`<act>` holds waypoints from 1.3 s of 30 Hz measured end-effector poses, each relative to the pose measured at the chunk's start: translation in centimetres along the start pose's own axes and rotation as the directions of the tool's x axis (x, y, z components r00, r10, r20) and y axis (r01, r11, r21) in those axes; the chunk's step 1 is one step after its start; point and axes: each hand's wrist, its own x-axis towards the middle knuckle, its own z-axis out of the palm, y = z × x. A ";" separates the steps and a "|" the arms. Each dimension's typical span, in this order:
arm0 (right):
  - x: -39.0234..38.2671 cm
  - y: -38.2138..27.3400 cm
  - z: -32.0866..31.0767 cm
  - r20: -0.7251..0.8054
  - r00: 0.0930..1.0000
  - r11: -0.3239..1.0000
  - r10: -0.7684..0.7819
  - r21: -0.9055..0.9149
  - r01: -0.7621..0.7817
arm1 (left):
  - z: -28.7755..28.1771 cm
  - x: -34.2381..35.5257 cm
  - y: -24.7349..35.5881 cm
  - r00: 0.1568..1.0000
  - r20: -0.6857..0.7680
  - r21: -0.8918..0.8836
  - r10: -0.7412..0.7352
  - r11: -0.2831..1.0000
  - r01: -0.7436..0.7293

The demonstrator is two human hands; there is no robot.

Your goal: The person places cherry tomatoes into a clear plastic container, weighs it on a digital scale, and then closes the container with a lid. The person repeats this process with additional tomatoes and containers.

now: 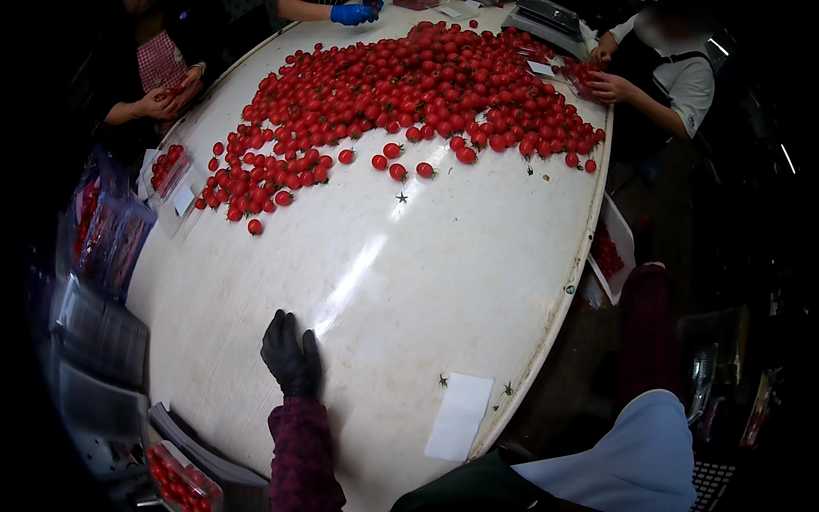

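My left hand (290, 350), in a black glove and patterned maroon sleeve, rests on the white curved table (375, 282), fingers slightly bent, holding nothing visible. My right arm in a maroon sleeve (640, 333) extends past the table's right edge; its hand is mostly hidden in shadow near a white bin (623, 239) with tomatoes. A white paper sheet (459, 414) and loose green tomato tops (508, 390) lie near the front edge. A large pile of red cherry tomatoes (409, 85) covers the table's far part.
Co-workers at left (158, 68) and right (665, 85) hold packs of tomatoes; a blue-gloved hand (354, 14) is at the back. Filled clamshells (171, 179), a purple bag (111, 239), stacked plastic trays (98, 333) and another filled pack (183, 478) line the left side.
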 end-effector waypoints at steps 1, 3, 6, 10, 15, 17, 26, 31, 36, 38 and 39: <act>0.8 -3.0 2.4 0.028 0.996 0.940 0.086 0.328 -0.090 | -0.6 -0.5 -0.4 1.000 -0.003 0.028 -0.012 1.000 0.012; -1.6 -14.1 5.8 0.275 0.961 0.701 0.021 0.681 -0.211 | -0.6 -0.5 -0.3 1.000 -0.018 0.031 -0.001 1.000 0.002; -6.3 -24.6 13.9 0.464 0.836 0.770 -0.294 0.633 -0.080 | -0.9 -0.5 -0.2 1.000 -0.010 0.032 0.002 0.999 -0.001; -10.5 -32.4 23.0 0.333 0.583 0.648 -0.741 0.127 0.751 | -0.8 -0.2 -0.1 1.000 0.017 0.018 -0.002 1.000 0.002; -10.9 -33.8 28.9 0.479 0.571 0.487 -0.666 -0.300 0.820 | -1.1 -0.2 0.0 1.000 0.016 0.007 -0.003 1.000 0.003; -10.6 -33.9 28.9 0.472 0.625 0.537 -0.622 -0.322 0.779 | -1.3 -0.1 0.1 1.000 0.018 0.016 -0.005 1.000 0.005; -10.4 -34.4 24.6 0.696 0.706 0.489 -0.131 0.665 -0.565 | -1.5 -0.1 0.3 0.997 0.038 -0.009 -0.061 0.998 0.061; -13.4 -38.4 27.3 0.754 0.569 0.796 -0.328 0.545 -0.265 | -1.4 0.3 0.4 0.996 0.044 -0.025 -0.071 0.997 0.072; -16.0 -40.9 32.1 0.690 0.499 0.731 -0.525 0.065 0.680 | -1.5 0.3 0.3 0.997 0.033 -0.039 -0.063 0.997 0.064; -16.0 -41.6 32.2 0.754 0.441 0.625 -0.487 -0.052 0.779 | -1.6 0.3 0.2 0.996 0.042 -0.045 -0.073 0.996 0.075; -16.1 -42.3 31.5 0.780 0.393 0.495 -0.487 -0.125 0.860 | -1.7 0.3 0.4 0.996 0.045 -0.049 -0.078 0.996 0.080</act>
